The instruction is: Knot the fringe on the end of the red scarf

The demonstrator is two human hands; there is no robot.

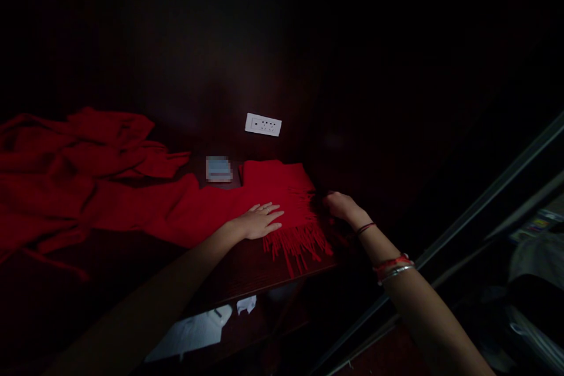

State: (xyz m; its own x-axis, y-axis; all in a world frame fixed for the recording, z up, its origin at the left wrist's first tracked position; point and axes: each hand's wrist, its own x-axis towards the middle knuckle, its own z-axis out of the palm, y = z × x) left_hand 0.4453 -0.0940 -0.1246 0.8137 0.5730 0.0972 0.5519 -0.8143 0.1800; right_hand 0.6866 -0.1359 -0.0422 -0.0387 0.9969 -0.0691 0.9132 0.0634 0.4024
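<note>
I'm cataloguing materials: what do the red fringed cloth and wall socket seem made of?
Red fringed cloth: matte textile, perhaps wool or a wool-like blend, judging by soft folds without sheen. Wall socket: likely smooth white plastic, from its even, crisp-edged face.

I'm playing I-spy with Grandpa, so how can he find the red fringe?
Start at the dark shelf and follow the red cloth rightward to the left hand lying flat on it. Just right of that hand is the fringe: loose, thin strands, unlike the smooth cloth beside it.
</note>
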